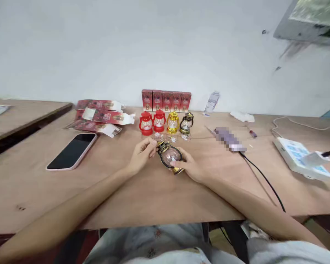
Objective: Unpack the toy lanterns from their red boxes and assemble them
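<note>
A small black-and-gold lantern (pixel 169 155) with a clear round globe lies tilted in my right hand (pixel 191 165). The fingers and thumb of that hand wrap its base and lower globe. At the lantern's top end, my left hand (pixel 144 153) is closed in a pinch. Whatever sits between those fingertips is too small to make out. Just behind stand two red lanterns, one at the left (pixel 146 124) and one beside it (pixel 159 121), then a gold lantern (pixel 172 123) and a black-and-bronze lantern (pixel 186 123). Small printed cards (pixel 173 139) lie in front of them.
Red boxes (pixel 167 101) stand in a row against the wall. Flattened, opened red cartons (pixel 99 116) lie left, above a phone (pixel 72 151). To the right are a blurred purple device (pixel 229 139) with a black cable, a white tissue (pixel 242 116) and a power strip (pixel 301 157).
</note>
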`<action>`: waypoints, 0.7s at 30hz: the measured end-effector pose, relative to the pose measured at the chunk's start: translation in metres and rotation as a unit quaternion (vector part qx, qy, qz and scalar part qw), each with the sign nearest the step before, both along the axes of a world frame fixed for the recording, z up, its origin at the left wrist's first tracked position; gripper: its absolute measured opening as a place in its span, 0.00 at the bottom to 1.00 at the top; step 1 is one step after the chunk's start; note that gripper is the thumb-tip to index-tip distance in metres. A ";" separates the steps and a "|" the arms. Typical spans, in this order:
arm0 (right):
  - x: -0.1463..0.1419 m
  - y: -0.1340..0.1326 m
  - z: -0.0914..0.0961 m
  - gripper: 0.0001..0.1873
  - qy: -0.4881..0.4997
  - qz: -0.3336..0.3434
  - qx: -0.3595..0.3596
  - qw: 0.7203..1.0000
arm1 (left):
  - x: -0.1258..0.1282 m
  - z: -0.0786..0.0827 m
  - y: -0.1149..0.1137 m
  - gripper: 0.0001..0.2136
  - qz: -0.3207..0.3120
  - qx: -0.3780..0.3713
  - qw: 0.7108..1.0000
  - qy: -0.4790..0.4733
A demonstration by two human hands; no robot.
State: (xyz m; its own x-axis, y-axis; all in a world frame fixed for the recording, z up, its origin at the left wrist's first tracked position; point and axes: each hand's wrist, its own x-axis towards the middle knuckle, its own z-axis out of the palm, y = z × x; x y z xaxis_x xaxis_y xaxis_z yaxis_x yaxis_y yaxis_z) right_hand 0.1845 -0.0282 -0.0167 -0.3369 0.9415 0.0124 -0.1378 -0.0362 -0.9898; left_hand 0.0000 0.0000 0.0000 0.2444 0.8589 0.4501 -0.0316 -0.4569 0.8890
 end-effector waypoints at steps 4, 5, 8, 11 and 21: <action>-0.001 -0.002 0.003 0.25 -0.006 -0.014 0.018 1.000 | -0.006 0.002 -0.008 0.13 -0.001 0.164 0.971 0.176; -0.001 -0.002 0.003 0.26 -0.009 -0.014 0.032 0.999 | -0.006 0.002 -0.011 0.12 -0.012 0.219 0.950 0.223; 0.000 -0.003 0.003 0.28 -0.021 -0.012 0.066 0.998 | -0.007 0.003 -0.018 0.10 -0.041 0.318 0.905 0.278; 0.000 -0.001 0.001 0.27 -0.025 -0.044 0.075 0.996 | -0.009 0.011 -0.018 0.12 0.004 0.267 0.936 0.231; 0.005 0.008 -0.005 0.21 0.020 -0.067 0.031 0.997 | -0.017 0.018 0.021 0.15 0.010 -0.269 0.963 -0.009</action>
